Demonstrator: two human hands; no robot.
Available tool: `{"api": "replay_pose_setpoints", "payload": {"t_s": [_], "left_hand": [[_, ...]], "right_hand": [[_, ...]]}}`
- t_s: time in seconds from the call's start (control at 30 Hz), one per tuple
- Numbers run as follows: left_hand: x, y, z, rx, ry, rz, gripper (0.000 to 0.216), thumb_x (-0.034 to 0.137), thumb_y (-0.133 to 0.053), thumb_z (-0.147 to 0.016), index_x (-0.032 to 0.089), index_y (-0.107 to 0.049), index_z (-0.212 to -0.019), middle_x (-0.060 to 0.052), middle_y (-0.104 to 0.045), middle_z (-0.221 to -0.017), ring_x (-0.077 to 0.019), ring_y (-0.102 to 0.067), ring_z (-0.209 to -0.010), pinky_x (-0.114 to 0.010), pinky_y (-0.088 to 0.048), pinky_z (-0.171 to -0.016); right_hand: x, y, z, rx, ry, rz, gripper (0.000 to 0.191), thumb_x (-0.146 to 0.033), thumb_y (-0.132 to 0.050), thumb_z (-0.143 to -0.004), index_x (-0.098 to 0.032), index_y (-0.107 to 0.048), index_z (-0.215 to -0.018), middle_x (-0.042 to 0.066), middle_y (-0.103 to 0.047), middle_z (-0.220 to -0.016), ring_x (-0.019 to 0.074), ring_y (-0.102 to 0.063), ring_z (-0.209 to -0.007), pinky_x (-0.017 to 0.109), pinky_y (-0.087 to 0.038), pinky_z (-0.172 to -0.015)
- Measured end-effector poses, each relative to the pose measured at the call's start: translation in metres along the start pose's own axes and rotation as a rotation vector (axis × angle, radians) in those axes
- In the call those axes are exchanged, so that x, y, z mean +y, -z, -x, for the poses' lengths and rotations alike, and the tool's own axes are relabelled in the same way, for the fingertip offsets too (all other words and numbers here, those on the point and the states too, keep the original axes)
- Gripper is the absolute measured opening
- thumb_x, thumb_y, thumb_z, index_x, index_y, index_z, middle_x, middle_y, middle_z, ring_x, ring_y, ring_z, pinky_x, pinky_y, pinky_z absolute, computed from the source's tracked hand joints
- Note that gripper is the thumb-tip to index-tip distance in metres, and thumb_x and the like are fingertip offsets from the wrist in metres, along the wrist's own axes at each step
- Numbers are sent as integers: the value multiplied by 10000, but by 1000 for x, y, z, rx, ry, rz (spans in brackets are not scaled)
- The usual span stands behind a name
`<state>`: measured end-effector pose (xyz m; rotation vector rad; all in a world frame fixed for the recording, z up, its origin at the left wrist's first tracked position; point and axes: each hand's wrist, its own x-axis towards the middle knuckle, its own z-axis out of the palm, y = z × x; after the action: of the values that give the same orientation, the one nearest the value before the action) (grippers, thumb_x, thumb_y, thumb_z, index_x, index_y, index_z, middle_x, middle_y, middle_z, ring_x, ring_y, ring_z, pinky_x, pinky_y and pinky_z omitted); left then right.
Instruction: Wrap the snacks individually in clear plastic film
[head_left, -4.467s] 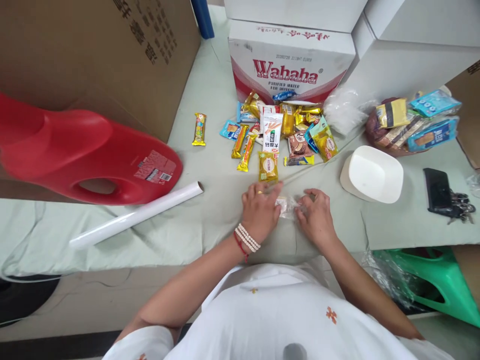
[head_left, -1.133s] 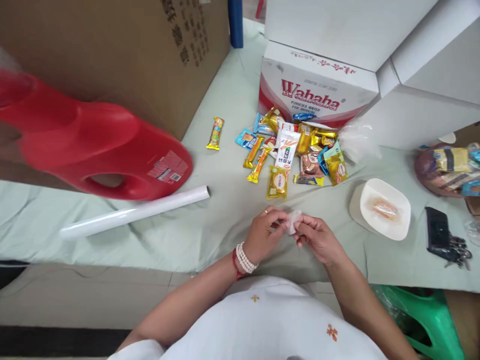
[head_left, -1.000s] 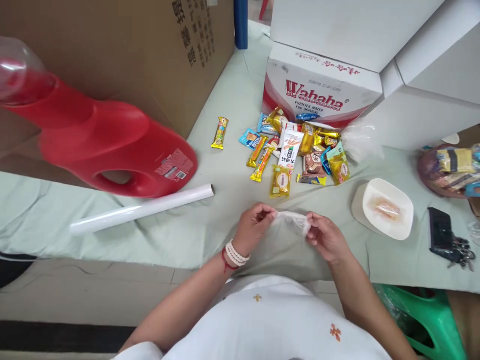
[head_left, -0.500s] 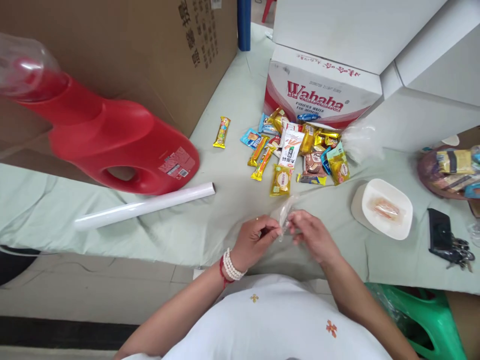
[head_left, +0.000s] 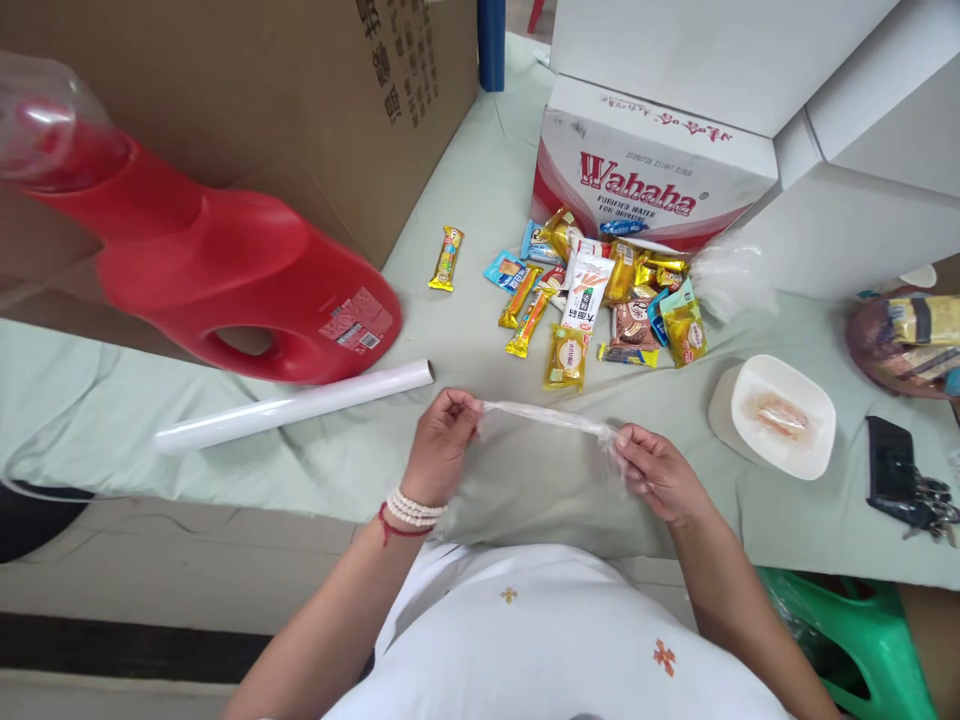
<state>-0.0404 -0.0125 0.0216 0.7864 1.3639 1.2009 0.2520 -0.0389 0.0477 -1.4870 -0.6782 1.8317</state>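
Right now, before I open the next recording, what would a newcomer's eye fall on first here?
Probably the big red jug filling much of the left side, in front of the brown cardboard box. Next, the heap of bright snack packets near the middle, in front of the Wahaha box. Nearer the body, the left hand and right hand stretch a strip of clear plastic between them.
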Motion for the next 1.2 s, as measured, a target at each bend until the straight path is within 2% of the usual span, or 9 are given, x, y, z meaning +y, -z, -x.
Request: {"api": "replay_pose_setpoints", "payload": {"t_s": [0.13,0.2,0.3,0.4,0.53,0.7,0.93,1.07,1.2], "left_hand": [[21,0,0,219,-326,-327,382,399,-812,-725,212,-598,-980,-26,-585,-1006,-163,-564,-898,-271,-482,-766],[27,-14,17,201,-404,-464,276,415,-771,-780,213,-604,-866,-5,-567,-875,-155,-527,-791,-280,-455,-736],[21,-47,46,-287,-250,-403,332,505,-640,-888,209,-612,-739,-7,-578,-710,-149,-510,-663,-273,-396,-617],[1,-74,55,-421,-32,-244,351,536,-740,-797,197,-651,-825,-24,-637,-805,-168,-565,-747,-257,-413,-612],[-17,-73,43,-390,178,28,380,513,-799,-755,170,-639,-732,28,-569,-662,-116,-510,-644,-260,-443,-651],[-17,-47,38,-264,410,298,370,402,-921,-635,161,-683,-787,1,-683,-798,-135,-642,-775,-321,-562,-812],[-16,-51,57,-373,339,344,254,326,-880,-695,175,-682,-746,-44,-730,-1018,-190,-692,-973,-306,-536,-840],[-24,-52,63,-459,205,239,186,297,-841,-716,174,-703,-731,-66,-732,-1026,-199,-675,-957,-335,-518,-875],[-28,-40,62,-312,273,152,211,340,-788,-736,173,-660,-750,-65,-720,-967,-200,-680,-907,-355,-538,-852]], "right_hand": [[12,0,9,11,2,39,476,-584,-875,-700,-188,-614,-677,-48,-480,-572,70,-325,-484,214,-253,-450],[19,-11,13,64,29,24,446,-589,-857,-721,-202,-637,-698,-48,-478,-566,76,-319,-480,219,-253,-447],[25,-29,21,50,84,78,364,-593,-803,-781,-241,-714,-807,-43,-488,-568,98,-348,-479,233,-292,-451],[25,-38,28,-82,158,150,296,-553,-766,-834,-281,-776,-952,-7,-595,-685,144,-492,-588,277,-429,-572],[27,-31,31,-5,201,101,275,-529,-760,-839,-296,-795,-981,2,-613,-752,143,-493,-599,290,-433,-587],[42,-4,41,162,200,157,293,-558,-758,-837,-285,-784,-941,-10,-579,-708,131,-471,-579,275,-401,-563],[25,4,44,103,229,409,457,-631,-695,-870,-297,-747,-1178,57,-724,-1153,256,-635,-1088,359,-495,-935],[9,-15,15,9,261,341,418,-619,-743,-831,-234,-735,-994,31,-721,-932,204,-641,-865,304,-509,-784],[13,-30,-3,114,285,312,449,-662,-670,-859,-221,-606,-814,-28,-558,-613,142,-494,-555,251,-403,-527]]}}
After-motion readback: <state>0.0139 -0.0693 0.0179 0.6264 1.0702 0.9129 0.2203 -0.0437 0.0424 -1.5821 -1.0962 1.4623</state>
